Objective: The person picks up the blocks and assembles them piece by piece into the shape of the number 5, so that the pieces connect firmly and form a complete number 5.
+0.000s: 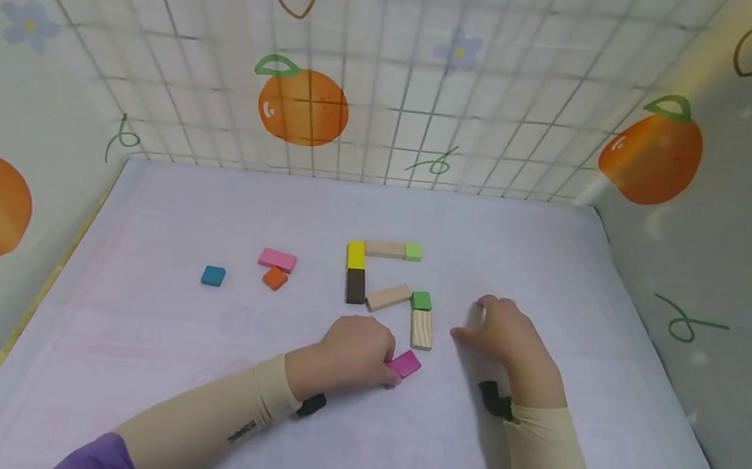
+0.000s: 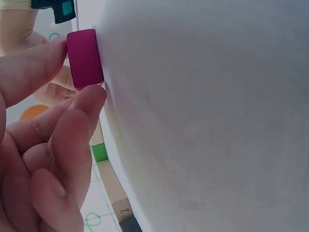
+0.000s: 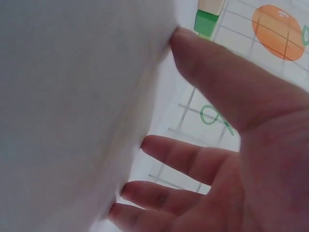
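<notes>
My left hand (image 1: pixel 352 352) pinches a magenta block (image 1: pixel 406 363) between thumb and fingertips, low at the tabletop. In the left wrist view the same magenta block (image 2: pixel 86 59) stands between thumb and finger. Just beyond it lies a striped wooden block (image 1: pixel 422 329), with a green block (image 1: pixel 421 301) at its far end. A slanted plain wooden block (image 1: pixel 388 298) runs from there toward a dark brown block (image 1: pixel 356 286). To the right, my right hand (image 1: pixel 510 341) rests its fingertips on the table with nothing in it; the right wrist view shows its fingers (image 3: pixel 188 157) spread.
A yellow block (image 1: pixel 356 255) adjoins the brown one, followed by a plain wooden block (image 1: pixel 385 249) and a light green block (image 1: pixel 413 252). Off to the left lie a pink block (image 1: pixel 277 260), an orange block (image 1: pixel 275 278) and a blue block (image 1: pixel 213 275). A patterned curtain (image 1: pixel 380 72) covers a grid behind.
</notes>
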`<action>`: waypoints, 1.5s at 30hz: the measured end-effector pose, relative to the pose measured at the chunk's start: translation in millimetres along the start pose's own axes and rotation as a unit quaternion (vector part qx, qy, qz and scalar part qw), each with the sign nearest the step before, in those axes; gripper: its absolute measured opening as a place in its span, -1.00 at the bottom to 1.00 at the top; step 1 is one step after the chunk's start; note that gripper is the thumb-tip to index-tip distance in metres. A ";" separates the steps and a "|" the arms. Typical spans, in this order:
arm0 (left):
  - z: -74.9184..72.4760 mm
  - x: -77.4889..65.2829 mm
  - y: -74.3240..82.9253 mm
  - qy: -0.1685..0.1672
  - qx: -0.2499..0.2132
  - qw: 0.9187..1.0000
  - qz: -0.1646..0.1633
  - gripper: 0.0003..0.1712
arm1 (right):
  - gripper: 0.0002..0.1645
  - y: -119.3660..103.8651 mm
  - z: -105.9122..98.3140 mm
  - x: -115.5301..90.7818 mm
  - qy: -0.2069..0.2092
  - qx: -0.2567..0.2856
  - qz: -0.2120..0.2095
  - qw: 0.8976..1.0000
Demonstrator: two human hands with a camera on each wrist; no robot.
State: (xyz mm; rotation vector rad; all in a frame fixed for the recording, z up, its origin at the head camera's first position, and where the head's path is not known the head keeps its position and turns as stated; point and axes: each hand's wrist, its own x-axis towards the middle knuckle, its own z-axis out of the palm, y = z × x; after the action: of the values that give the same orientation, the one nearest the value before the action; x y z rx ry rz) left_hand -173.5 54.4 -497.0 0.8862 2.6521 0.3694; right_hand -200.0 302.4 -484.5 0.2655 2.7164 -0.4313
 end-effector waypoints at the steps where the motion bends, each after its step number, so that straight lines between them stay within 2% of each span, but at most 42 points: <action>1: 0.2 -0.1 0.0 0.000 0.000 1.000 -0.001 -0.56 | 0.05 0.4 0.4 -0.1 0.001 -0.001 0.000 1.000; 7: 0.0 -0.9 -0.4 0.005 -0.001 1.000 0.004 -0.55 | 0.05 1.9 1.9 -0.4 0.004 -0.005 -0.004 1.000; 27: -4.5 -2.0 0.4 0.003 -0.008 1.000 -0.008 -0.53 | 0.05 3.1 2.9 3.0 0.002 -0.006 -0.012 1.000; 35: -4.0 0.4 0.3 -0.004 -0.018 1.000 -0.019 -0.55 | 0.06 2.6 2.3 0.9 0.001 -0.003 -0.009 1.000; 45: -3.5 3.8 -1.4 0.003 -0.009 1.000 -0.013 -0.55 | 0.06 2.3 2.0 2.4 0.002 -0.004 -0.005 1.000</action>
State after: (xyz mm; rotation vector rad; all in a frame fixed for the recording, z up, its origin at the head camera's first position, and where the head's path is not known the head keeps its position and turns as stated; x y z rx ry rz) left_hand -178.4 55.2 -495.1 0.8448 2.6583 0.3900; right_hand -201.0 304.2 -487.8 0.2516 2.7236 -0.4242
